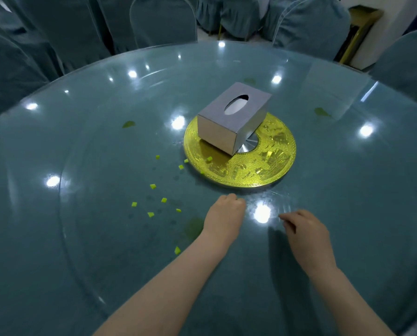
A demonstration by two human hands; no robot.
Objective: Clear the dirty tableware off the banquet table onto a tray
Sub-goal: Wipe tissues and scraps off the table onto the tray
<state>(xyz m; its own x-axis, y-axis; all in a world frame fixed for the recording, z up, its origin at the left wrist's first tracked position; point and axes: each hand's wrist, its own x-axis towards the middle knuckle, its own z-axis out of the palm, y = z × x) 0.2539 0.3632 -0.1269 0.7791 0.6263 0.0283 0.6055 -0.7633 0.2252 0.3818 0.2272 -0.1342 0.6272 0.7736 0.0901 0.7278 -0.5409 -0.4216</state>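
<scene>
Now green scraps [163, 200] are lying left of the left grip [224, 214], the nearer one, sitting curled tight, nothing visible inside; the right grip [306, 235] is hanging loosely open, empty; no dishes are showing.

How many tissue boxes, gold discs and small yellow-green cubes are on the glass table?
Silver rectangular tissue box: 1
Gold round embossed disc: 1
Small yellow-green cubes: 10
Total: 12

text: none legible | gold disc [263, 170], table [81, 238] centre: embossed marks unreadable | tissue box [231, 117]: blank
</scene>
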